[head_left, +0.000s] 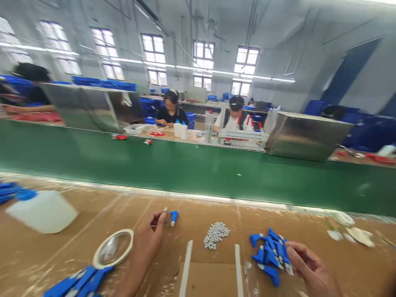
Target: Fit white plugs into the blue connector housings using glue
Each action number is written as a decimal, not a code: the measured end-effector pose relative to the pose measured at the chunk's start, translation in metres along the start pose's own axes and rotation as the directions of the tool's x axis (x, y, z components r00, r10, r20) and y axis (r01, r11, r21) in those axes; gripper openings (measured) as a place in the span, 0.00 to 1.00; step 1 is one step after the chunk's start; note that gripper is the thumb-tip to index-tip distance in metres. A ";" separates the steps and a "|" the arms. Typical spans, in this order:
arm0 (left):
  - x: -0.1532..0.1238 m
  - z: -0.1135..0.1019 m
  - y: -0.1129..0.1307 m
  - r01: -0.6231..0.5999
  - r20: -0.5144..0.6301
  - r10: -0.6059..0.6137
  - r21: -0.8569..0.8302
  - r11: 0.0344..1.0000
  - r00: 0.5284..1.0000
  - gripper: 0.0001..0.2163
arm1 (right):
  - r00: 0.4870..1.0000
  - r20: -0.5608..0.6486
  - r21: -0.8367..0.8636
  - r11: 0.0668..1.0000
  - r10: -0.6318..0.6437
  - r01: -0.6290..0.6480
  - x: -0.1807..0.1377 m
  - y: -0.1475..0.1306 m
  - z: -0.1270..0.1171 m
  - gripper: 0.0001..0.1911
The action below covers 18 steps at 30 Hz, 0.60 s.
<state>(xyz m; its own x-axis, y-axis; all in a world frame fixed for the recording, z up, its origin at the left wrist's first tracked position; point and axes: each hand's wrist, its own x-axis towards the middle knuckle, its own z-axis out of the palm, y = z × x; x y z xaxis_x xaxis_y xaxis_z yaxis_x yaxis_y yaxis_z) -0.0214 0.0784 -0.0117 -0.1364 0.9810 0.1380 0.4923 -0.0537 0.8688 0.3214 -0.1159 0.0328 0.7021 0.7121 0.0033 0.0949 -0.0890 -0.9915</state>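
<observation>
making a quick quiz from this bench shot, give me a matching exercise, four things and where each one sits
Things:
1. tape roll
2. pile of small grey pieces
3. heap of blue parts
4. small blue part

Places:
A. at the right hand
B. at the fingertips of the left hand
C. between the two hands, above the two white strips
D. left of the left hand, lying flat on the brown bench

Pairs: 1-D, 2-C, 3-A, 4-B

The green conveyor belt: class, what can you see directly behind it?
Behind the green conveyor belt runs a bench with white bottles, two seated people and metal boxes. The boxes hide whatever sits behind them.
</observation>
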 end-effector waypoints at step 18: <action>-0.077 0.163 0.132 -0.386 0.813 0.286 -0.083 0.919 0.506 0.05 | 0.989 -0.122 -0.107 0.992 -0.083 0.070 -0.042 0.011 -0.007 0.22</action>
<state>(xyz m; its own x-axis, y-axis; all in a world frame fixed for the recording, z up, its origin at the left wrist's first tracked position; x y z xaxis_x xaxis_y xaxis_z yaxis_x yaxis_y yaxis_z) 0.1948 0.0259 0.0151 0.7712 0.6330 -0.0681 0.4336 -0.4438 0.7842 0.2979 -0.1520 0.0228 0.7723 0.6271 0.1015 0.2190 -0.1129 -0.9692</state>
